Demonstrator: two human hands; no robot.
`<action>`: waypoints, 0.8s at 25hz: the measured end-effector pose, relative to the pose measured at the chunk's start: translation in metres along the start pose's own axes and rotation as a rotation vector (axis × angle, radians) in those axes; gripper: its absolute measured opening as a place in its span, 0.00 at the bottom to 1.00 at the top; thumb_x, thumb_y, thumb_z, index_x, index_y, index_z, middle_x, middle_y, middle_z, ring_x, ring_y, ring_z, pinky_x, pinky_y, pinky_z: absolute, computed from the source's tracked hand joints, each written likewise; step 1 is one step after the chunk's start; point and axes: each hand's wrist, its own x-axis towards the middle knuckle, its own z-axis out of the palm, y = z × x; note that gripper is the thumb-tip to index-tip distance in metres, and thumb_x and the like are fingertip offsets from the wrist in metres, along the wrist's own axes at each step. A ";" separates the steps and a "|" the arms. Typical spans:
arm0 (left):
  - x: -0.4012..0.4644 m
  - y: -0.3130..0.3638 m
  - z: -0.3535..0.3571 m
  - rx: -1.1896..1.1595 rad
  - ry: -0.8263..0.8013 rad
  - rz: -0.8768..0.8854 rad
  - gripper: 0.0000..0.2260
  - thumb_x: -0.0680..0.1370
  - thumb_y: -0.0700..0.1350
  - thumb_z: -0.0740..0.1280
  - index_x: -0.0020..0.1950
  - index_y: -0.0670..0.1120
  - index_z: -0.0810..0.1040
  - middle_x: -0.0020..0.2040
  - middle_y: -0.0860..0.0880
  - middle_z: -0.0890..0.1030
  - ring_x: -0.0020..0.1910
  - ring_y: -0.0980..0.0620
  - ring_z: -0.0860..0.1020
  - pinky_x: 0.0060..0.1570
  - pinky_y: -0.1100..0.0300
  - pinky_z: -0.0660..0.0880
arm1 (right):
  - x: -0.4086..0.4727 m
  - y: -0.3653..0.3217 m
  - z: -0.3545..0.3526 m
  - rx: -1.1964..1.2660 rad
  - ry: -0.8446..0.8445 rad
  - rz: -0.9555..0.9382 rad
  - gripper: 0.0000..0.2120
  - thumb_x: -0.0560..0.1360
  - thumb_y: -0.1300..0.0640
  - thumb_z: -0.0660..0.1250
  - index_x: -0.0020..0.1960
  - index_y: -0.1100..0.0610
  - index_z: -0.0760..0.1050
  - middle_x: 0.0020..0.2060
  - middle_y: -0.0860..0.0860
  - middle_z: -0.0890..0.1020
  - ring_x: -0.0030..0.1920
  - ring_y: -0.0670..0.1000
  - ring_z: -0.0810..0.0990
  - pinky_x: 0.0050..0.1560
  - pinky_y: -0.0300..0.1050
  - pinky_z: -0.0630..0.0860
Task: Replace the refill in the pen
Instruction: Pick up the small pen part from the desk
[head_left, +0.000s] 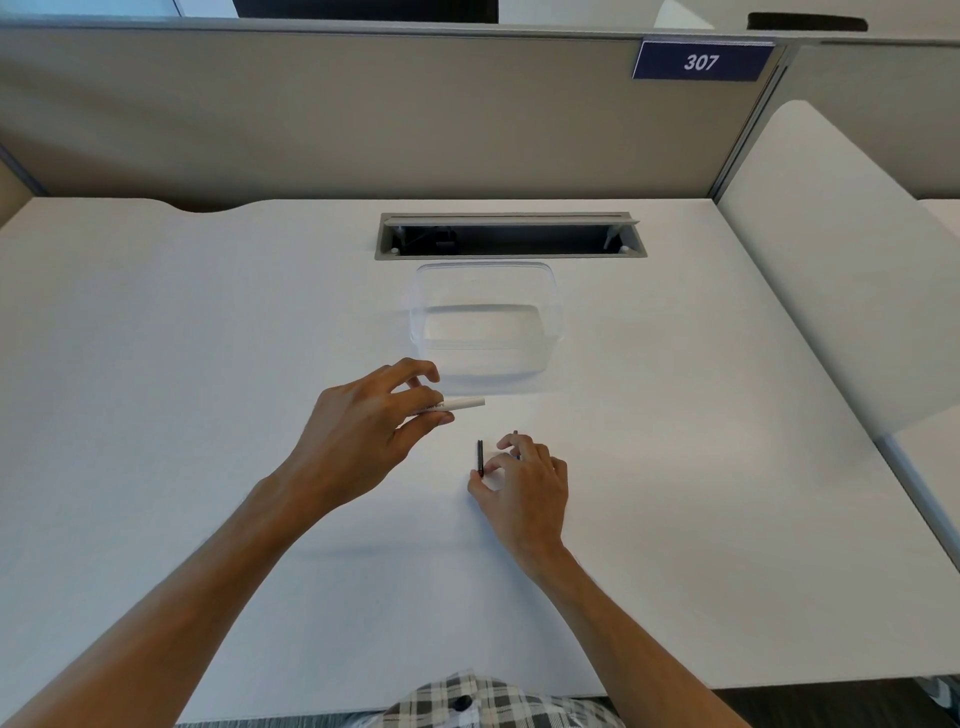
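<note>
My left hand (363, 421) holds a white pen barrel (462, 404) between thumb and fingers, a little above the white desk (208, 364), its free end pointing right. Lower right of it, my right hand (522, 483) rests on the desk with curled fingers. Its thumb and forefinger pinch the lower end of a thin dark refill (480, 457) that points away from me. A second thin dark piece (515, 434) pokes out beyond my right fingers; most of it is hidden by the hand.
A clear plastic container (485, 322) stands just behind my hands. Behind it an open cable slot (511, 236) is set into the desk. A grey partition with a "307" sign (701, 61) closes off the back, and a white side panel (831, 260) the right.
</note>
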 end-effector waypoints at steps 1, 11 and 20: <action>0.000 0.000 -0.001 0.001 0.001 0.002 0.15 0.78 0.56 0.60 0.48 0.51 0.83 0.56 0.56 0.79 0.38 0.54 0.78 0.29 0.63 0.66 | 0.000 0.000 0.000 -0.001 0.004 -0.002 0.07 0.65 0.49 0.75 0.38 0.52 0.83 0.50 0.44 0.81 0.47 0.49 0.80 0.50 0.46 0.71; 0.001 0.003 -0.003 0.015 -0.008 0.002 0.10 0.77 0.53 0.64 0.48 0.50 0.83 0.55 0.55 0.80 0.37 0.54 0.78 0.29 0.65 0.63 | 0.005 -0.007 -0.027 0.314 0.075 -0.096 0.04 0.72 0.54 0.71 0.47 0.51 0.81 0.48 0.43 0.81 0.48 0.44 0.81 0.50 0.41 0.74; -0.001 0.019 0.003 -0.002 -0.032 0.039 0.10 0.77 0.54 0.64 0.46 0.51 0.83 0.55 0.55 0.80 0.36 0.55 0.78 0.29 0.63 0.66 | 0.010 -0.039 -0.101 1.013 -0.121 0.057 0.06 0.77 0.53 0.70 0.50 0.53 0.83 0.40 0.49 0.85 0.41 0.53 0.83 0.48 0.52 0.79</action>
